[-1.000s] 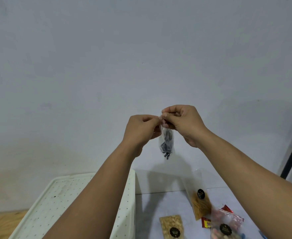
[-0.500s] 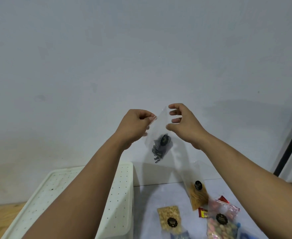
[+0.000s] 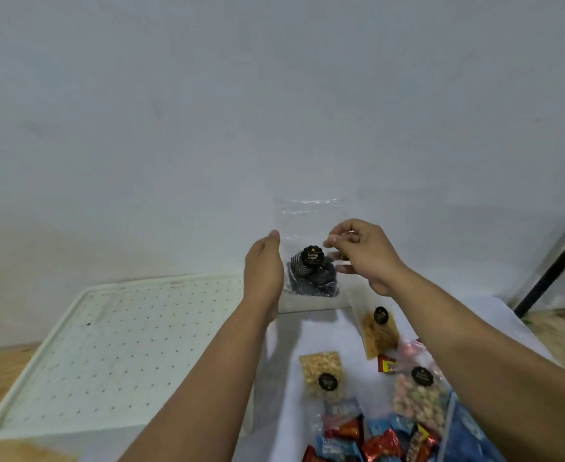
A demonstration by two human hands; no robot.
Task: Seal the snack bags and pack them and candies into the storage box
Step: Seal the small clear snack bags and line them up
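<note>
Pale blank wall behind, a clear plastic bag of dark striped biscuits (image 3: 311, 273) hangs upright between both hands. Left hand (image 3: 263, 268) lies flat against its side, fingers straight; right hand (image 3: 364, 253) pinches its other edge above a white dotted storage box (image 3: 117, 345).

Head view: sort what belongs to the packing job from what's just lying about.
Job: clear bag of dark swirl snacks, three more clear snack bags, pile of wrapped candies, white dotted storage box.
Lying about: black metal leg.
</note>
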